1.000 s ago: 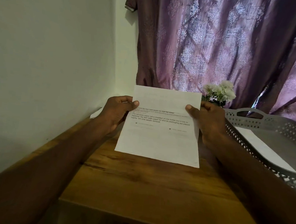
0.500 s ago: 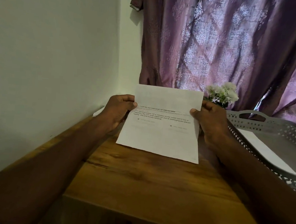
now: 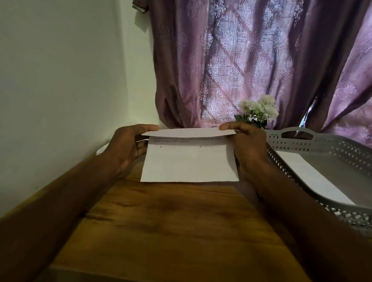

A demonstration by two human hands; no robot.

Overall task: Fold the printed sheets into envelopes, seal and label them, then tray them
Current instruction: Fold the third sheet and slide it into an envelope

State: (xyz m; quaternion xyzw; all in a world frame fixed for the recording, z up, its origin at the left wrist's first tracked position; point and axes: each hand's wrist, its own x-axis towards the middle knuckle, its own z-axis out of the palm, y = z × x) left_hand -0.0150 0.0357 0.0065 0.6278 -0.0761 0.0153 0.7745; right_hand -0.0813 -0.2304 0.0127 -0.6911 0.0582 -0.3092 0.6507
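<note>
The printed sheet (image 3: pixel 190 163) runs 9-to-3 between left hand (image 3: pixel 126 146) and right hand (image 3: pixel 249 148), each grip pinching its top flap, which leans toward 6.

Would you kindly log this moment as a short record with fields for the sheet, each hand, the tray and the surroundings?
sheet: printed sheet, top part bent forward over the text lines, not creased flat
left hand: left hand pinches the sheet's upper left edge
right hand: right hand pinches the upper right corner
tray: grey perforated tray to the right, holding a white paper
surface: wooden table
background: white flowers before a purple curtain
</note>
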